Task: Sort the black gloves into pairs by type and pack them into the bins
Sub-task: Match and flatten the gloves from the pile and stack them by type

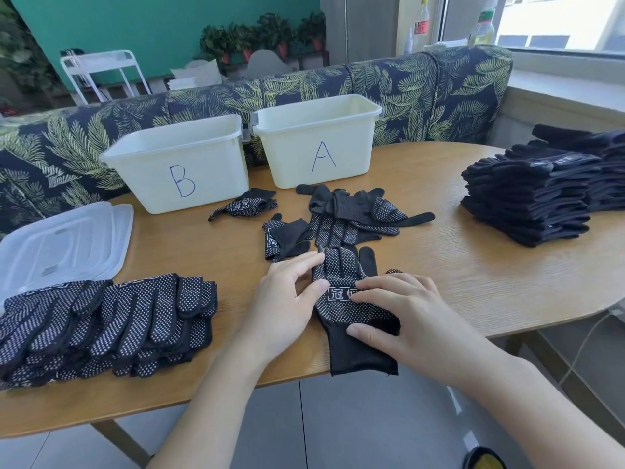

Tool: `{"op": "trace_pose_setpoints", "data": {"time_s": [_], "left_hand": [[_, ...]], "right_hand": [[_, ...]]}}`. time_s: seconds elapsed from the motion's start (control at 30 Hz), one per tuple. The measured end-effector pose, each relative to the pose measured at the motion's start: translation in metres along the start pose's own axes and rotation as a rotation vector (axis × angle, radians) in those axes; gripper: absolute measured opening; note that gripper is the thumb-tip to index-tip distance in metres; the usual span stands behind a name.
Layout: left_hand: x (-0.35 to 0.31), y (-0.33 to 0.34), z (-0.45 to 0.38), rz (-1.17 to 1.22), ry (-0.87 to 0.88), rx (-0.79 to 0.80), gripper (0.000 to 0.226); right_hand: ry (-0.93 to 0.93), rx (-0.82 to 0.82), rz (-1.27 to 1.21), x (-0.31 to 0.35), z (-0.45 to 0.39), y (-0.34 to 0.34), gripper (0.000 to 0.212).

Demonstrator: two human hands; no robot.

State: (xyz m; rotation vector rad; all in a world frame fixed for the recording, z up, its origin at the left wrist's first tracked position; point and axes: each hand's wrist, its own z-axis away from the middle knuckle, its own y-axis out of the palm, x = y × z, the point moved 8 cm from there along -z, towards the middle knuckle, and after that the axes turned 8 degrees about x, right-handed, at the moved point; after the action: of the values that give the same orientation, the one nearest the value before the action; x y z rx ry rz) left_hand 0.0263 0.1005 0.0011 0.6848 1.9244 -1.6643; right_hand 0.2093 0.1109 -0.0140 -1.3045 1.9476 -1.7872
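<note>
A black dotted glove (341, 265) lies flat near the table's front edge, cuff hanging over the edge. My left hand (287, 299) rests on its left side with straight fingers. My right hand (402, 309) presses flat on its palm and cuff. Beyond it lie several loose black gloves (355, 214), some folded. Two white bins stand at the back: bin B (152, 177) on the left and bin A (351, 157) on the right. A pile of dotted gloves (101, 319) sits at front left. A stack of plain black gloves (531, 201) sits at the right.
Clear plastic lids (61, 245) lie at the left beside bin B. A leaf-patterned sofa back (422, 86) runs behind the wooden table (473, 282). A window sill with bottles is at the far right.
</note>
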Motion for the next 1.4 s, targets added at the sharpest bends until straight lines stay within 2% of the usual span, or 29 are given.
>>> {"op": "trace_pose_setpoints", "data": {"time_s": [0.2, 0.4, 0.57, 0.67, 0.87, 1.07, 1.23, 1.4], "left_hand": [[0.004, 0.009, 0.0, -0.227, -0.054, 0.112, 0.049], [0.005, 0.011, 0.0, -0.289, -0.062, 0.112, 0.049], [-0.006, 0.005, 0.005, -0.237, 0.047, -0.029, 0.05], [-0.01, 0.015, 0.006, -0.289, 0.105, 0.024, 0.059], [-0.006, 0.024, 0.003, -0.383, 0.044, 0.146, 0.07], [-0.007, 0.023, 0.005, -0.374, 0.042, 0.155, 0.071], [-0.007, 0.024, 0.004, -0.377, 0.04, 0.158, 0.071], [-0.006, 0.025, 0.004, -0.381, 0.037, 0.161, 0.07]], "right_hand": [[-0.007, -0.015, -0.014, 0.0, -0.002, -0.002, 0.055], [0.099, -0.191, -0.095, -0.012, -0.016, -0.024, 0.039], [0.254, -0.045, -0.112, -0.033, -0.037, -0.014, 0.037], [0.265, -0.012, -0.148, -0.036, -0.044, -0.011, 0.031], [0.239, -0.123, -0.278, -0.035, -0.05, -0.015, 0.006], [0.26, -0.313, -0.303, -0.039, -0.041, -0.029, 0.023], [0.318, -0.239, -0.214, -0.049, -0.041, -0.021, 0.03], [0.328, -0.192, -0.164, -0.049, -0.045, -0.015, 0.021]]}}
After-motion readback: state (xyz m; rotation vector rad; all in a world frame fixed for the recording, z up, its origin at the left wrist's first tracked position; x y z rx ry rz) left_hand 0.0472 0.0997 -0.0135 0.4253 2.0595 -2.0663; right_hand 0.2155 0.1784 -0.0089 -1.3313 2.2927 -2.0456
